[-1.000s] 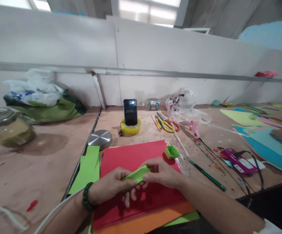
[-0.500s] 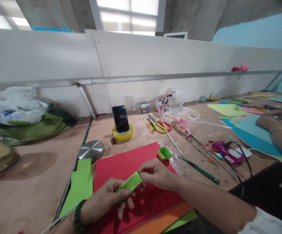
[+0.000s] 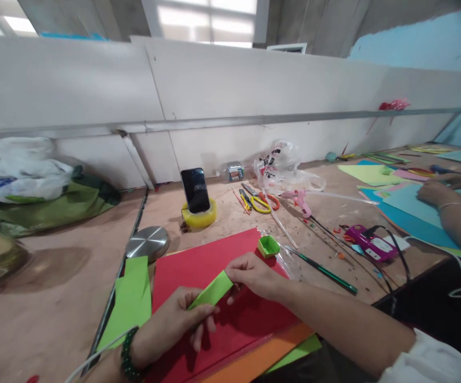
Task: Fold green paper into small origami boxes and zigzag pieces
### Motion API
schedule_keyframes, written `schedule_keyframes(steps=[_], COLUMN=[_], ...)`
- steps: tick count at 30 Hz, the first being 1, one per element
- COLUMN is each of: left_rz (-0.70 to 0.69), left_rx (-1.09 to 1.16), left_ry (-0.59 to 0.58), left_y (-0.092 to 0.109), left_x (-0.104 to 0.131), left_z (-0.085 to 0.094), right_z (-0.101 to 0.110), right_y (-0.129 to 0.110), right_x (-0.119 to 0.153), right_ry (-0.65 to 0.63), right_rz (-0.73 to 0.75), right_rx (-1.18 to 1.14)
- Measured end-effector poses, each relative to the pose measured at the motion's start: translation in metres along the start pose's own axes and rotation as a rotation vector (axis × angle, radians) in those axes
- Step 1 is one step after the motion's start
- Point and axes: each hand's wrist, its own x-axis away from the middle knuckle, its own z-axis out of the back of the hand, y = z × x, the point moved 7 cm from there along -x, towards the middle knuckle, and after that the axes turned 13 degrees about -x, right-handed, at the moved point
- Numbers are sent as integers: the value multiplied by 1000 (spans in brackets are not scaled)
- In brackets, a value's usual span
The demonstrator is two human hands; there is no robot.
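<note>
green paper strip (image 3: 213, 290), one: near end gripped in my left hand (image 3: 177, 317), far end pinched in my right hand (image 3: 254, 276), possibly folded, its underside hidden. below the grip i log a red sheet (image 3: 196, 259); just beyond the grip, a green box (image 3: 268, 246).

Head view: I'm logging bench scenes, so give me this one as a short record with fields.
Left hand: holds one end of a green strip
Right hand: pinches its other end
Beneath: red paper
Just beyond: small open green box
Farther back: phone, propped by yellow tape roll
Tools: scissors, pink glue gun
Far right: another person's hand
</note>
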Motion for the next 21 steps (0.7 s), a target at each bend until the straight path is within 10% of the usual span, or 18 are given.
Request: schedule_keyframes(steps=[12, 21], left_rz=[77, 67], left_rx=[-8, 16], left_ry=[70, 72], left_y=[-3, -2], left_x=[0, -1], left_z=[4, 3], right_z=[5, 3], right_y=[8, -1], right_x=[-5, 3], right_ry=[34, 47], right_rz=[10, 181], right_rx=[-76, 283])
